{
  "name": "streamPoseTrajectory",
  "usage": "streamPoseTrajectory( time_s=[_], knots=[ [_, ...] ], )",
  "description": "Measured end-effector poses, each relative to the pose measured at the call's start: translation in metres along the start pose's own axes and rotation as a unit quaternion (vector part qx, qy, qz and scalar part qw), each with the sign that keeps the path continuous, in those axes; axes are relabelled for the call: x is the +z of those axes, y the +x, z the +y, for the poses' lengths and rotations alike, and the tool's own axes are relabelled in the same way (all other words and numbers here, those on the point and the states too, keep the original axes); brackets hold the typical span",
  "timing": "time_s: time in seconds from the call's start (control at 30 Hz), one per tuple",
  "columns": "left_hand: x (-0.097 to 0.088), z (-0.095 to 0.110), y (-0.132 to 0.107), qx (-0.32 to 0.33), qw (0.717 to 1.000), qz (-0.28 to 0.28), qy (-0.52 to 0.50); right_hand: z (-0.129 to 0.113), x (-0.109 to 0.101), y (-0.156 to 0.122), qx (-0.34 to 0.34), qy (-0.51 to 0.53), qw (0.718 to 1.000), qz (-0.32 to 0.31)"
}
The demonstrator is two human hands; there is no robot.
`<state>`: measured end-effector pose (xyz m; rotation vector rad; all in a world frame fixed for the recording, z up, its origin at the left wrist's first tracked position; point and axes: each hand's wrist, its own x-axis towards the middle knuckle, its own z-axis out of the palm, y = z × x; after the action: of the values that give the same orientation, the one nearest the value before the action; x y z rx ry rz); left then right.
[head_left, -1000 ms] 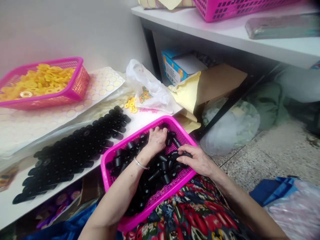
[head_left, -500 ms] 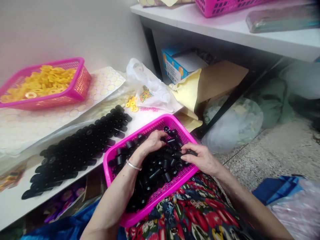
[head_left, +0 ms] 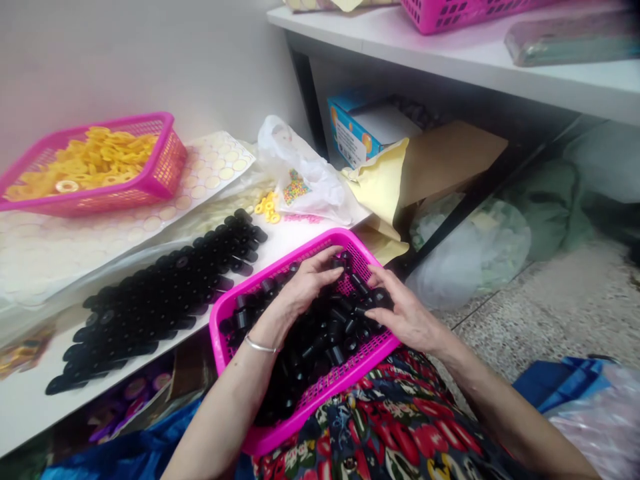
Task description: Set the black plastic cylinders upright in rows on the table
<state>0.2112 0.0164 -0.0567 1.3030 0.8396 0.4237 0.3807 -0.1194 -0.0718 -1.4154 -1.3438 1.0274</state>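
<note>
A bright pink plastic basket [head_left: 219,333] rests in front of my body, filled with small black cylindrical pieces [head_left: 335,330]. My left hand [head_left: 307,283], a silver bangle at its wrist, reaches over the basket's far part. Between its thumb and index finger is a black piece [head_left: 337,265]. At the basket's right end, my right hand [head_left: 407,313] curls its thumb and fingers around another black piece [head_left: 381,298] with a rounded top. On the white table to the left, many black cylindrical pieces [head_left: 165,287] stand packed in slanting rows.
Another pink basket [head_left: 167,157] holds yellow rings [head_left: 100,157] on a sheet printed with circles [head_left: 220,157]. A white plastic bag [head_left: 315,180] and loose yellow rings [head_left: 267,207] lie nearby. A blue box [head_left: 350,137] sits under the raised white shelf [head_left: 450,60]. Bags rest on the floor at right.
My left hand has opened its thumb and index finger wider and shows a black piece between them. My right hand's fingers have spread around a rounded black piece. The view has shifted slightly.
</note>
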Motion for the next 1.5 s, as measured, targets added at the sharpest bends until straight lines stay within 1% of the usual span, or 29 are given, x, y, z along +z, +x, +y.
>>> streamPoseTrajectory(
  time_s=[0.07,0.13,0.2,0.27,0.33,0.4,0.5,0.67,0.77,0.83,0.93,0.97,1.03,1.1,1.13,1.2,1.27,1.3,1.33,1.37,1.43,1.47,1.5],
  knots=[
    [0.004,0.008,-0.012,-0.029,0.989,-0.028,-0.143,-0.001,0.006,0.004,0.006,0.054,0.998,0.025],
    [0.01,0.011,-0.021,-0.045,0.97,-0.037,-0.235,-0.006,0.011,0.008,-0.024,0.082,0.995,0.055],
    [0.017,0.012,-0.027,-0.046,0.953,-0.02,-0.299,-0.014,0.012,0.012,-0.085,0.056,0.991,0.084],
    [0.023,0.011,-0.03,-0.043,0.937,0.009,-0.346,-0.024,0.012,0.014,-0.14,0.007,0.985,0.101],
    [0.028,0.01,-0.032,-0.04,0.926,0.037,-0.373,-0.031,0.012,0.014,-0.156,-0.03,0.982,0.099],
    [0.031,0.009,-0.033,-0.037,0.923,0.05,-0.381,-0.033,0.014,0.012,-0.138,-0.047,0.984,0.105],
    [0.034,0.008,-0.033,-0.025,0.927,0.056,-0.37,-0.031,0.016,0.011,-0.122,-0.062,0.984,0.117],
    [0.037,0.005,-0.034,0.0,0.935,0.092,-0.341,-0.031,0.016,0.011,-0.151,-0.083,0.979,0.109],
    [0.041,0.003,-0.034,0.003,0.937,0.101,-0.335,-0.029,0.017,0.011,-0.166,-0.102,0.975,0.107],
    [0.046,0.001,-0.033,0.001,0.937,0.111,-0.331,-0.026,0.022,0.01,-0.171,-0.129,0.969,0.119],
    [0.056,-0.001,-0.033,-0.011,0.938,0.151,-0.313,-0.019,0.033,0.007,-0.154,-0.186,0.961,0.136],
    [0.059,-0.002,-0.033,-0.019,0.938,0.165,-0.303,-0.017,0.038,0.006,-0.142,-0.202,0.961,0.124],
    [0.062,-0.003,-0.033,-0.032,0.939,0.182,-0.29,-0.014,0.045,0.004,-0.118,-0.225,0.964,0.075],
    [0.061,-0.004,-0.034,-0.043,0.932,0.188,-0.306,-0.012,0.049,0.005,-0.122,-0.231,0.965,0.033],
    [0.059,-0.004,-0.035,-0.047,0.923,0.192,-0.329,-0.012,0.05,0.008,-0.135,-0.23,0.963,0.027],
    [0.054,-0.005,-0.036,-0.042,0.897,0.2,-0.393,-0.013,0.052,0.016,-0.181,-0.225,0.956,0.048],
    [0.047,-0.003,-0.038,-0.012,0.87,0.212,-0.445,-0.018,0.053,0.03,-0.234,-0.223,0.943,0.082],
    [0.042,-0.002,-0.039,0.008,0.862,0.214,-0.46,-0.023,0.054,0.038,-0.259,-0.229,0.934,0.089],
    [0.037,0.0,-0.041,0.026,0.859,0.212,-0.466,-0.028,0.056,0.046,-0.28,-0.239,0.926,0.082],
    [0.031,0.002,-0.043,0.041,0.859,0.208,-0.465,-0.034,0.058,0.056,-0.294,-0.252,0.92,0.062],
    [0.016,0.007,-0.053,0.061,0.872,0.206,-0.44,-0.047,0.063,0.079,-0.294,-0.276,0.915,0.003],
    [0.008,0.008,-0.061,0.068,0.882,0.219,-0.411,-0.052,0.067,0.093,-0.281,-0.283,0.916,-0.026],
    [0.0,0.007,-0.069,0.075,0.893,0.248,-0.369,-0.057,0.072,0.109,-0.264,-0.287,0.92,-0.043]
  ],
)
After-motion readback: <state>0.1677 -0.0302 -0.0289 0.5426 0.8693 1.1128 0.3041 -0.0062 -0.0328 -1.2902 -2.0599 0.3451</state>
